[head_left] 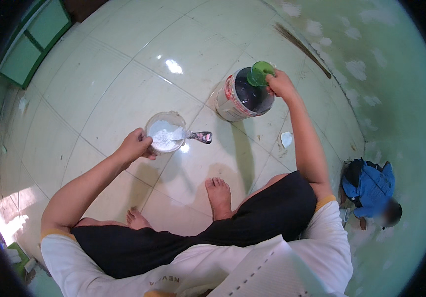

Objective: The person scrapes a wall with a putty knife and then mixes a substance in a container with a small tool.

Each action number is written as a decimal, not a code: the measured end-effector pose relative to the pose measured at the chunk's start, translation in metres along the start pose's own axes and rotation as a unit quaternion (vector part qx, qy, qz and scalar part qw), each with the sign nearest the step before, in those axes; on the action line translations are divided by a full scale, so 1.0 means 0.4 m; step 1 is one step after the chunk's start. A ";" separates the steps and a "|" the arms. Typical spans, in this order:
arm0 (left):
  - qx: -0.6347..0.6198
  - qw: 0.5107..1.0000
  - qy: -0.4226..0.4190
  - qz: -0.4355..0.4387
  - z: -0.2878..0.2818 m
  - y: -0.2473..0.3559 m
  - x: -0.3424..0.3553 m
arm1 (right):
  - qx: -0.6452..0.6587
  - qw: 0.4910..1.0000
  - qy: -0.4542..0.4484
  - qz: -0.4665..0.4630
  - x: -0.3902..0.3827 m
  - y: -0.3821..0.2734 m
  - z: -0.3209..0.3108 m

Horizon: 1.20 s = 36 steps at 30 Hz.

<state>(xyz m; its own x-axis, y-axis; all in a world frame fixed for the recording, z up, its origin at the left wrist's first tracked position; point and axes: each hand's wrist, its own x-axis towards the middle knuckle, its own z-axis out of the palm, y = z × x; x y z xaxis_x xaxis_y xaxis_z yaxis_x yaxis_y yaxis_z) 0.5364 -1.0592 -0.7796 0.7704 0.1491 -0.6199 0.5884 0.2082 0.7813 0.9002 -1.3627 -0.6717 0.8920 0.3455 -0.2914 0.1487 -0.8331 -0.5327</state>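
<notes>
My left hand [137,143] is closed on the near left rim of a round, pale plastic tub [180,120]. White powder [162,139] lies inside it, and a putty knife [201,136] rests in the tub with its dark patterned handle sticking out to the right. Farther away and to the right stands a bucket [229,101] with red marks on its side, filled with dark-looking liquid [250,97]. Over the bucket's far rim my right hand [281,84] grips a green plastic cup [261,72]. Whether the cup holds any liquid cannot be made out.
Near the right wall, a stick broom [304,49] lies on the tiled floor. A white scrap [286,139] is to the right of my foot [218,198]. Another person in blue [371,180] is low down beside the patched green wall [381,119]. A green-framed panel [29,54] stands at the far left.
</notes>
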 end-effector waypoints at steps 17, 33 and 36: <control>0.023 0.998 -0.047 0.028 -0.031 0.022 -0.026 | -0.001 0.964 -0.041 -0.264 -0.254 -0.337 0.285; -0.009 0.994 -0.103 0.043 -0.016 0.063 -0.034 | -0.051 0.884 0.006 -0.464 -0.288 -0.345 0.371; -0.003 0.994 -0.101 0.043 -0.015 0.070 -0.035 | -0.070 0.860 0.024 -0.504 -0.280 -0.335 0.375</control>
<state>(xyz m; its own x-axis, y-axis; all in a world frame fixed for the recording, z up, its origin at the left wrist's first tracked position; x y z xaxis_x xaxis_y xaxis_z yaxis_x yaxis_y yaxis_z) 0.5405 -1.0495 -0.7494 0.8512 -0.0297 -0.5240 0.5179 0.2096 0.8294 0.7162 -1.2252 -0.6869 0.2958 0.9076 0.2979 0.9044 -0.1657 -0.3933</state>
